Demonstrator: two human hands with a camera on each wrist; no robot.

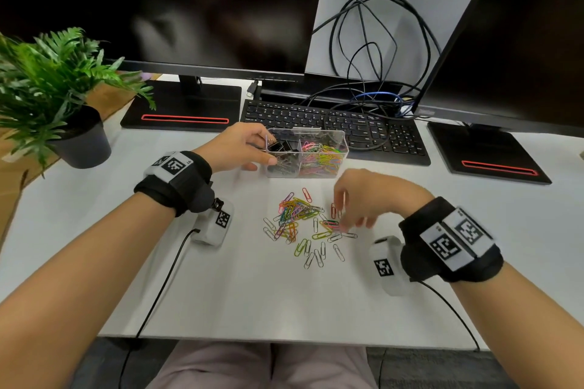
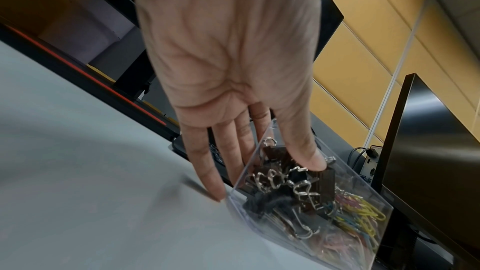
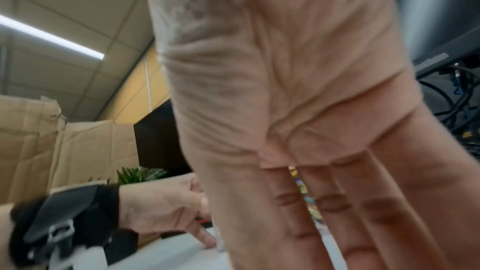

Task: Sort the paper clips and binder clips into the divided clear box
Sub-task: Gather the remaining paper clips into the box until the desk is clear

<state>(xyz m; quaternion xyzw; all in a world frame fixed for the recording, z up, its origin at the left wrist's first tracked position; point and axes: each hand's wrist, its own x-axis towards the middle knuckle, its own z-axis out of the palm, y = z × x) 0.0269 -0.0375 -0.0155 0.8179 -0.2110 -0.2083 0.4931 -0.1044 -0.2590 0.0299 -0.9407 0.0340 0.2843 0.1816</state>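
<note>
A clear divided box [image 1: 343, 145] stands in front of the keyboard. Its left half holds black binder clips [image 1: 282, 147] and its right half holds coloured paper clips [image 1: 323, 155]. My left hand [image 1: 266, 150] grips the box's left end, thumb on the front wall and fingers round the far corner. The left wrist view shows that hand [image 2: 262, 163] against the box wall [image 2: 259, 223], the thumb lying over the binder clips [image 2: 298, 182]. Loose paper clips [image 1: 300, 221] lie scattered on the desk. My right hand [image 1: 347, 222] hovers blurred over their right side, fingers [image 3: 337, 223] pointing down, nothing seen held.
A black keyboard [image 1: 331, 125] and tangled cables [image 1: 373, 41] lie behind the box. Two monitors stand on black bases [image 1: 183, 110] at left and right. A potted plant [image 1: 79, 139] is at the far left. The desk's front edge [image 1: 284, 339] is near my lap.
</note>
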